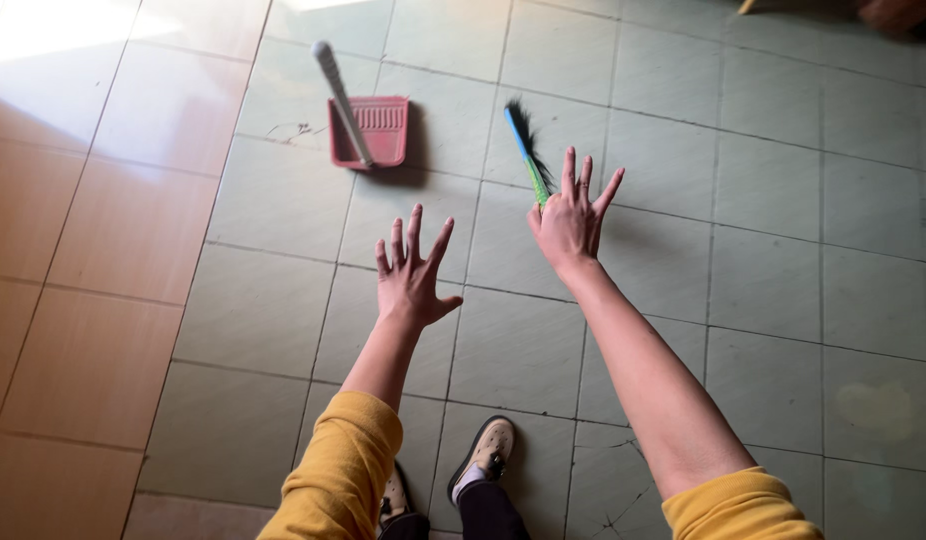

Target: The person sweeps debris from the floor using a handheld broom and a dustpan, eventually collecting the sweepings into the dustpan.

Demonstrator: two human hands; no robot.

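ahead, on the floor:
broom point(527, 152): lies flat on the green tiles, just beyond the right hand, long axis running up and slightly left, black bristles far, green-blue handle end near.
right hand point(571, 222): fingers spread wide, empty, thumb side touching or just beside the handle end; cannot tell which.
left hand point(411, 278): fingers spread, empty, farther from the broom.
dustpan point(375, 130): red, upright grey handle, left of the broom, beyond the left hand.
nearer hand: right.
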